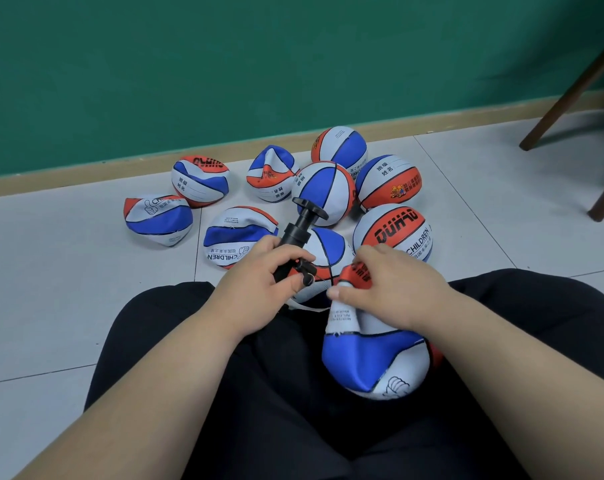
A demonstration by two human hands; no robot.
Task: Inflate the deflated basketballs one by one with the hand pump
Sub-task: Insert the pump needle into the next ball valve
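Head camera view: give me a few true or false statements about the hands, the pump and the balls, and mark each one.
1. The left hand grips the black pump. True.
2. The right hand lies flat on the floor. False: it pinches the crumpled ball on the person's lap.
3. Every ball on the floor is fully round. False: several are collapsed, such as the leftmost ball.
4. A green wall rises behind the tiled floor. True.
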